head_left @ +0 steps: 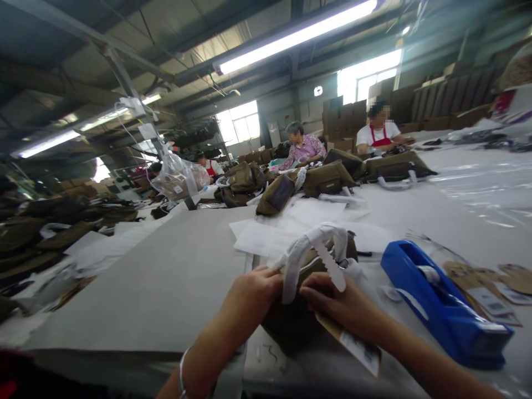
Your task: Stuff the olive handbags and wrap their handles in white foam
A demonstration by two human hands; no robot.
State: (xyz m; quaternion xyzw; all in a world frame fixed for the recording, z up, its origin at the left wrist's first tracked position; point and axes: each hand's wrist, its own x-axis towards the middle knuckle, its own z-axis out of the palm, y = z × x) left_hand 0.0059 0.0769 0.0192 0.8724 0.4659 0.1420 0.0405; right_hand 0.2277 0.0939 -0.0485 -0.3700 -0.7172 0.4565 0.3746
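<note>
An olive-brown bag [286, 330] stands at the table's front edge before me, its handle [296, 263] wrapped in white material. My left hand [266, 285] grips the bag's left side by the handle's base, with the fingertips partly hidden behind the wrap. On the near side of the bag, my right hand [338, 302] is closed, thumb and fingers pinched together close to the handle. A brown and white hang tag [357, 346] sticks out from under that hand. A white notched strip [330, 266] hangs from the handle over the right hand's knuckles.
A blue tape dispenser [444, 305] stands right of my right hand, with brown tags [477, 282] beyond it. White sheets [270, 235] lie behind the bag. More olive bags [328, 180] are piled farther back, where co-workers [303, 149] sit. A pole with plastic bags [172, 174] rises at left.
</note>
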